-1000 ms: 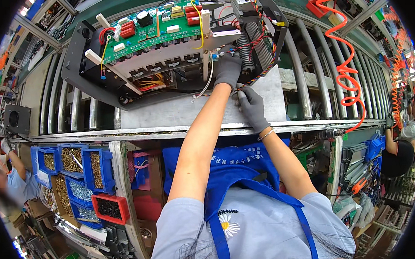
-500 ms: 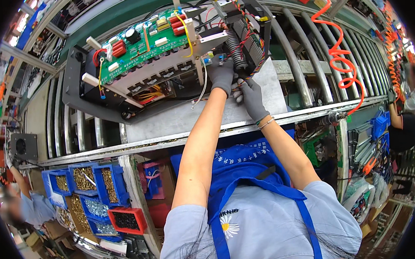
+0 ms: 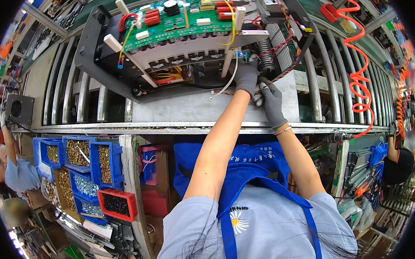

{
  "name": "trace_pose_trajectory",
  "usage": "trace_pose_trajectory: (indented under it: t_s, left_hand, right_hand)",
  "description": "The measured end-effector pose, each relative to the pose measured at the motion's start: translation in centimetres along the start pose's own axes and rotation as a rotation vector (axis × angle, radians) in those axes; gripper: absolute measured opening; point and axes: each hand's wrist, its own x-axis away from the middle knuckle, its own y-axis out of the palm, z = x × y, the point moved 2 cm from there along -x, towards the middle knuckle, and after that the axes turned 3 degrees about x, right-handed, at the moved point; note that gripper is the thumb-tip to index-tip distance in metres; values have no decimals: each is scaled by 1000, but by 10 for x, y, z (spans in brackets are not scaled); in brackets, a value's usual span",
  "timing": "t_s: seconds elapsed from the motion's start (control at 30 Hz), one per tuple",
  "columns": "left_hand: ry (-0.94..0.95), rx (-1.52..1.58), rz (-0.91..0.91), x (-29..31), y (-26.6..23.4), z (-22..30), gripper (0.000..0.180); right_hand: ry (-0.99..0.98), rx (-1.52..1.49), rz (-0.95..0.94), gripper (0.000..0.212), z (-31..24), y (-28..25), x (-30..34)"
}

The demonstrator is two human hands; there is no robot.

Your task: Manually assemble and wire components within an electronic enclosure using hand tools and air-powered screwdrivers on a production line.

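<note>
A dark metal equipment housing lies with its side uncovered, showing a green circuit board on a metal frame. My left hand, in a grey glove, reaches inside beside a coiled black part. Its fingertips are hidden among the parts near a small blue connector. Just outside the housing's near edge, my gloved right hand has its fingers curled round twisted coloured wires. A loose white cable hangs out by my left wrist.
The housing rests on a metal plate over a roller conveyor. An orange coiled air hose hangs at the right. Blue bins of screws and a red bin stand below left. Other people work at both sides.
The view has shifted, so the housing appears farther right and higher. My left hand stays inside the housing, and my right hand remains at the wires with its fingers a little lower.
</note>
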Motion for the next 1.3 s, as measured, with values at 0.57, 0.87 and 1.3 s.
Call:
trace_pose_trajectory:
  t_s: [0.57,0.87,1.3]
  left_hand:
    - [-410,1670,-282,11,-2,4,11]
    - [-8,519,379,-25,28,-33,21]
    - [-15,516,-27,15,-6,17,21]
  right_hand:
    - [-122,161,20,35,12,3,3]
    - [-211,163,22,35,16,4,-4]
    - [174,-86,19,16,12,-13,-7]
